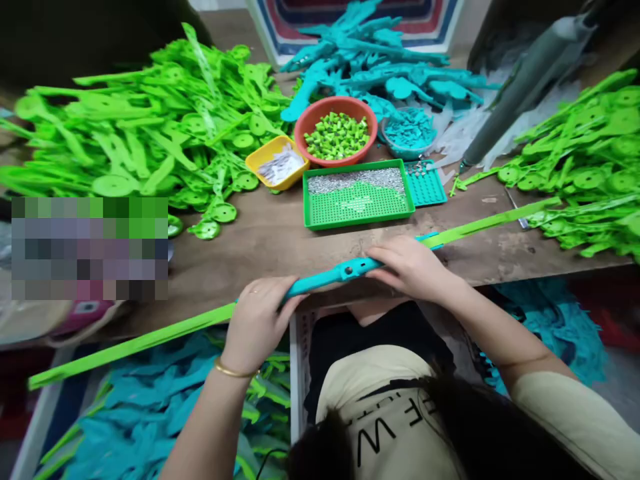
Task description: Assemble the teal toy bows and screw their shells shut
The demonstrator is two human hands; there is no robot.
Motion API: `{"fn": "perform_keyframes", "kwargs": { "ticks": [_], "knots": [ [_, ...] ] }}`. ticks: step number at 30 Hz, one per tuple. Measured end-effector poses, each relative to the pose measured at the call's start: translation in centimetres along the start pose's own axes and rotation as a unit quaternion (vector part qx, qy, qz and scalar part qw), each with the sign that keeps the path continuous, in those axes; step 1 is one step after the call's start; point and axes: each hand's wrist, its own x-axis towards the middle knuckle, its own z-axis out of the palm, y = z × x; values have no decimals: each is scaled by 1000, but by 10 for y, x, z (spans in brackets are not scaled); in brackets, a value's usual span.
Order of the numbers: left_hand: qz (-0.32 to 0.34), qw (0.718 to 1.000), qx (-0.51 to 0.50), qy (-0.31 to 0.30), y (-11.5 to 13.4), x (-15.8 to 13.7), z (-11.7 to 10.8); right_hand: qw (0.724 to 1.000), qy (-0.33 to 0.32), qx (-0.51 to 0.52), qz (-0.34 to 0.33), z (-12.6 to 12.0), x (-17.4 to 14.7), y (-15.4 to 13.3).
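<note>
A long plastic piece [327, 277], blue in the middle with a flat green arm running out on either side, lies slantwise across both hands above the table's front edge. My left hand [261, 313] is closed around the left part of its blue middle. Around the right part of the blue middle, my right hand [407, 263] is closed too. Between the hands a round joint with a dark hole shows on the blue part. The fingers cover where the green arms meet the blue.
Green plastic parts heap up at left [150, 127] and right [595, 167]. Blue parts [370, 63] lie behind an orange bowl [301, 143], a yellow tray [277, 183] and a green screw tray [360, 222]. A grey screwdriver [520, 90] hangs at right. A crate of parts [294, 373] stands below.
</note>
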Motion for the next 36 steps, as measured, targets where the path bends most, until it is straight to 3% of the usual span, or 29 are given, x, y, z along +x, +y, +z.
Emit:
{"fn": "perform_keyframes", "kwargs": {
  "ticks": [5, 8, 12, 15, 19, 24, 29, 33, 36],
  "knots": [
    [34, 999, -9, 35, 23, 17, 5, 999, 34, 20, -5, 15, 5, -3],
    [51, 996, -18, 66, 40, 31, 12, 998, 55, -4, -8, 10, 2, 1],
    [51, 994, -25, 91, 59, 51, 19, 999, 17, -18, 38, -7, -7, 20],
    [54, 993, -37, 96, 72, 67, 23, 1000, -6, -14, 17, -12, -11, 35],
    [80, 989, -38, 115, 80, 79, 30, 1000, 20, -4, -10, -6, -11, 42],
    [102, 985, -42, 132, 79, 80, 31, 1000, 19, 9, -9, -7, -12, 40],
    [81, 989, 10, 122, 70, 67, 21, 998, -26, -11, 54, -15, -7, 26],
    [4, 989, 33, 145, 62, 47, 22, 999, 18, 9, -33, -8, 6, 3],
    [-24, 991, 20, 129, 61, 38, 29, 995, 55, 23, -80, 4, 11, -5]
  ]
}}
